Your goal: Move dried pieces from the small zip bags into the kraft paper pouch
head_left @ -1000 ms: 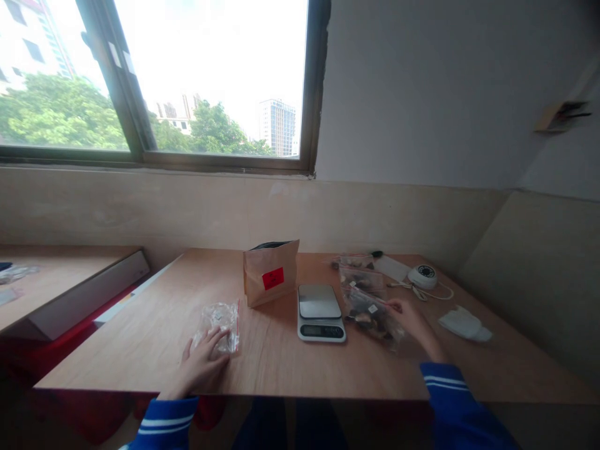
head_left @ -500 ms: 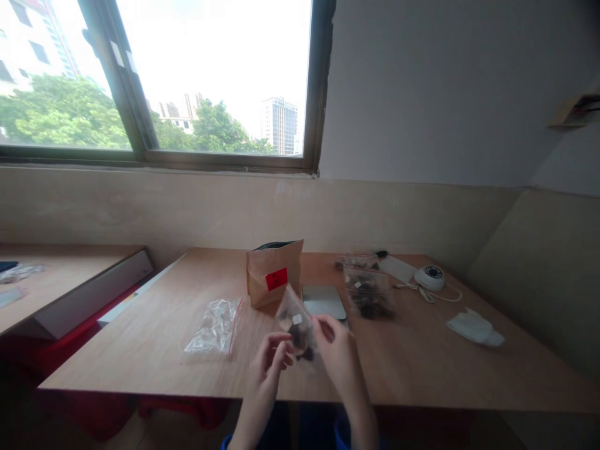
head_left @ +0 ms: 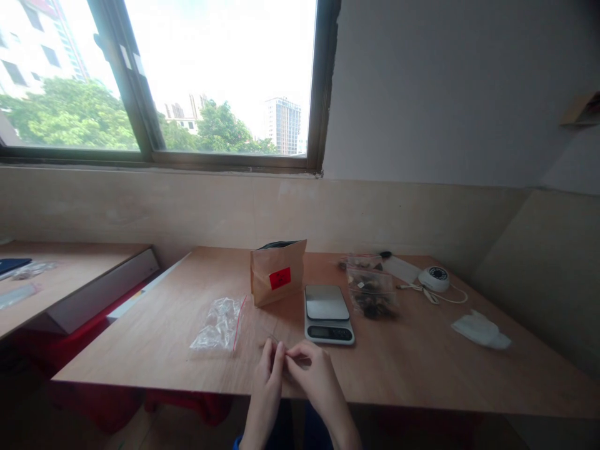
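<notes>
Close to the table's front edge, my left hand (head_left: 269, 370) and my right hand (head_left: 313, 370) are together with fingertips pinched. Between them is a small clear zip bag (head_left: 272, 337), seen almost edge-on and mostly hidden by the fingers. Its contents do not show clearly now. Just beyond my right hand lies a white kitchen scale (head_left: 327, 311) with a bare metal plate and a dark display. A brown paper pouch (head_left: 262, 281) with a red label stands upright behind, its top open. Left of my hands rests a clear plastic bag (head_left: 218, 324) with a red zip edge.
Right of the scale lie several zip bags (head_left: 372, 294) with dark pieces inside. Farther right are a white dome camera (head_left: 434, 279) with its cable and a crumpled white cloth or bag (head_left: 480, 330). Another table (head_left: 94, 262) stands at the left, below the window.
The zip bag with dark contents has gone from raised and tilted to low and edge-on. My hands have come together and lower, uncovering the scale's display. The view has shifted slightly.
</notes>
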A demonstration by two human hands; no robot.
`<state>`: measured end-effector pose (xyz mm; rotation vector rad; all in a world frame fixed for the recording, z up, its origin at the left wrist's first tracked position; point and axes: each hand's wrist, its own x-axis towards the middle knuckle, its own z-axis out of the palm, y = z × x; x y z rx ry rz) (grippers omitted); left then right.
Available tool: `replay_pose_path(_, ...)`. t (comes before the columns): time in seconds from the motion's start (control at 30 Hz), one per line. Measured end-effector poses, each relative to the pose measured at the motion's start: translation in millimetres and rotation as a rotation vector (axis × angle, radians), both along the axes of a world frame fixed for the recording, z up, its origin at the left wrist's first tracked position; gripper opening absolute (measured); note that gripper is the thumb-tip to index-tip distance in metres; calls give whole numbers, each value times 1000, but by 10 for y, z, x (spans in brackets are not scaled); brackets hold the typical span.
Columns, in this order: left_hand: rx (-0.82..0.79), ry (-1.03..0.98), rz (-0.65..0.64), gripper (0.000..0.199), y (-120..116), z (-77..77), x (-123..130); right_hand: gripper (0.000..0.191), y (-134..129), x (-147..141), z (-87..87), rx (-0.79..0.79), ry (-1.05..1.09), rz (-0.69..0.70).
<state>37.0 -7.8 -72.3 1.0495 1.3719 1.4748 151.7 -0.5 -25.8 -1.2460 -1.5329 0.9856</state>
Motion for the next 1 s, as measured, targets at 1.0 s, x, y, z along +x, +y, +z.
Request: replay_pose_path(1.0, 76, 320, -293, 43, -255, 267, -135, 36, 66, 396, -92, 0, 316, -532)
